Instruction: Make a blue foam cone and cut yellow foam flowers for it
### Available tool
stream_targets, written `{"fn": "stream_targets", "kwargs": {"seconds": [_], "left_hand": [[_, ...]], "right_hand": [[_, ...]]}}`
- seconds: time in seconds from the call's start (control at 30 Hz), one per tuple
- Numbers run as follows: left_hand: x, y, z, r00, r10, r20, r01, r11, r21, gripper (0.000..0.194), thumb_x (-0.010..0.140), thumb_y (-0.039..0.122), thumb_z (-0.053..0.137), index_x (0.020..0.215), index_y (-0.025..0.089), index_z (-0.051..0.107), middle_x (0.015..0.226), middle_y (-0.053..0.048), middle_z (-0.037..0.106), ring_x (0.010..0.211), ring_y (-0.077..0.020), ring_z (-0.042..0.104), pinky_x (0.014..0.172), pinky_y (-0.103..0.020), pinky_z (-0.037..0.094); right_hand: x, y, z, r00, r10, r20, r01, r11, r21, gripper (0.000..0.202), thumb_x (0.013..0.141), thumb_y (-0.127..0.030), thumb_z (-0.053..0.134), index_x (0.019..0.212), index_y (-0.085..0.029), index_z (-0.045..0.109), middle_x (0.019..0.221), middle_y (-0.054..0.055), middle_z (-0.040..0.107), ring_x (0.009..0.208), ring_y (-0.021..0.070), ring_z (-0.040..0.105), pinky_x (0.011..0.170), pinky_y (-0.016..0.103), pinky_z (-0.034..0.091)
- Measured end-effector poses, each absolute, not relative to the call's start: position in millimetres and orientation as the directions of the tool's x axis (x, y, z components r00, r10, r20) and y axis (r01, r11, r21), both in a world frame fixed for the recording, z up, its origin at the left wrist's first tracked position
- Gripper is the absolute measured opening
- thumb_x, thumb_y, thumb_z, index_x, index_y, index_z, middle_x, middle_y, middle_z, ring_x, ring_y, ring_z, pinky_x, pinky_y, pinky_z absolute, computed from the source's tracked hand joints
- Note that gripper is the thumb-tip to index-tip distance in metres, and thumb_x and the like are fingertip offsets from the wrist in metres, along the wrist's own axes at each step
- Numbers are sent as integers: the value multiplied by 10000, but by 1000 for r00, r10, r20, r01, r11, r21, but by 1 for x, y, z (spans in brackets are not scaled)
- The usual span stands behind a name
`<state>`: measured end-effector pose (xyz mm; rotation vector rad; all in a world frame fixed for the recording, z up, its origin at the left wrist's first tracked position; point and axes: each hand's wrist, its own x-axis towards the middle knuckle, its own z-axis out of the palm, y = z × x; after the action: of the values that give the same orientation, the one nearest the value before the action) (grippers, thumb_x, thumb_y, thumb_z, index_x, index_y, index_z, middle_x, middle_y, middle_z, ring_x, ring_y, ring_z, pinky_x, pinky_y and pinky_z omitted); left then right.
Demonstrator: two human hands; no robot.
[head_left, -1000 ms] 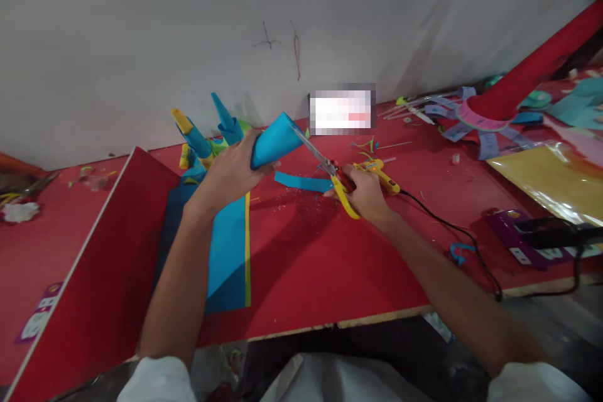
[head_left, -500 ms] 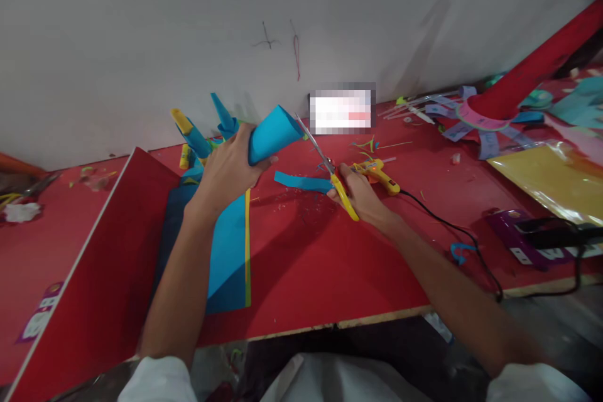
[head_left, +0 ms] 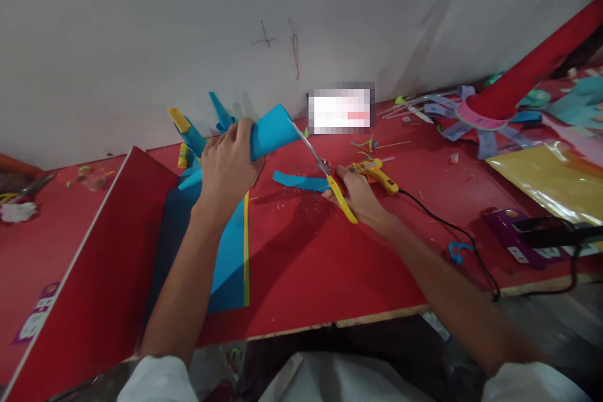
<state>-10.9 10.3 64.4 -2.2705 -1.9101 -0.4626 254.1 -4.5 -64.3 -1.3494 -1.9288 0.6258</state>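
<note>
A blue paper roll (head_left: 274,132) is held above the table by my left hand (head_left: 227,162), whose fingers wrap round its left end. My right hand (head_left: 360,196) grips the scissors (head_left: 340,198) with yellow handles; their blades point up and left and meet the roll's right edge. Beneath the scissors a blue paper strip (head_left: 298,181) lies on the red table. The yellow glue gun (head_left: 379,176) rests just behind my right hand. Blue paper sheets (head_left: 230,264) with a yellow-green edge lie under my left forearm.
A red upright divider (head_left: 101,257) stands at left. Rolled blue pieces (head_left: 220,112) and a glue stick (head_left: 183,156) are near the wall. A pixelated bright rectangle (head_left: 340,112) is at the back. To the right are a red cone (head_left: 522,88), a purple box (head_left: 518,239) and a black cable (head_left: 438,218).
My left hand has turned so that its back shows more, and the blue roll has tilted flatter. The scissor blades now touch or overlap the roll's right edge.
</note>
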Motion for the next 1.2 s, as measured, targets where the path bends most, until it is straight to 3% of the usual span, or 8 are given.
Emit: {"fn": "stream_targets", "kwargs": {"seconds": [0.17, 0.33, 0.6, 0.73, 0.9, 1.03, 1.2], "left_hand": [[-5, 11, 59, 155, 927, 341, 980, -188, 66, 548, 1016, 436, 577, 1516, 233, 482, 1437, -190, 666, 1368, -471, 627, 1161, -660, 461], [-3, 11, 57, 160, 926, 343, 977, -198, 80, 538, 1019, 418, 590, 1504, 209, 488, 1421, -206, 666, 1367, -471, 628, 1181, -633, 441], [-4, 13, 52, 168, 921, 351, 979, -199, 53, 546, 1018, 467, 603, 1499, 231, 499, 1428, -193, 679, 1363, -459, 635, 1175, -610, 458], [-5, 13, 54, 148, 925, 350, 976, -193, 98, 601, 1020, 492, 599, 1541, 219, 479, 1479, -212, 645, 1385, -477, 622, 1183, -616, 446], [-6, 14, 56, 134, 937, 322, 965, -197, 172, 773, 994, 642, 581, 1623, 244, 373, 1571, -204, 588, 1369, -486, 636, 1107, -589, 515], [-5, 14, 58, 113, 956, 271, 951, -183, 249, 769, 965, 667, 601, 1583, 252, 409, 1439, -190, 680, 1271, -474, 694, 1005, -559, 571], [-4, 14, 61, 100, 957, 271, 935, -184, 303, 626, 931, 619, 668, 1424, 261, 527, 1183, -135, 765, 1140, -418, 742, 935, -488, 594]], "right_hand": [[252, -4, -62, -187, 946, 266, 595, 324, -735, 410, 888, -645, 656, 875, -254, 532, 666, 10, 600, 599, 209, 548, 610, 316, 345], [251, -5, -60, -172, 947, 271, 577, 320, -751, 439, 896, -673, 647, 826, -256, 532, 652, 18, 610, 586, 207, 553, 599, 318, 356], [250, -7, -61, -103, 948, 302, 611, 300, -733, 504, 898, -715, 616, 723, -273, 448, 578, -3, 515, 549, 197, 508, 592, 335, 368], [250, -5, -67, -121, 953, 277, 548, 297, -782, 504, 914, -735, 592, 777, -278, 430, 622, -9, 536, 560, 190, 508, 593, 331, 377], [251, -2, -72, -121, 945, 303, 463, 324, -825, 494, 925, -740, 574, 857, -273, 428, 742, 3, 593, 633, 194, 569, 626, 328, 412], [251, -2, -71, -101, 945, 312, 464, 322, -825, 481, 941, -717, 578, 832, -277, 415, 716, -14, 561, 638, 190, 560, 646, 334, 420], [250, -1, -73, -86, 961, 261, 433, 272, -859, 493, 940, -731, 564, 821, -278, 412, 701, -17, 538, 612, 183, 529, 613, 331, 396]]}}
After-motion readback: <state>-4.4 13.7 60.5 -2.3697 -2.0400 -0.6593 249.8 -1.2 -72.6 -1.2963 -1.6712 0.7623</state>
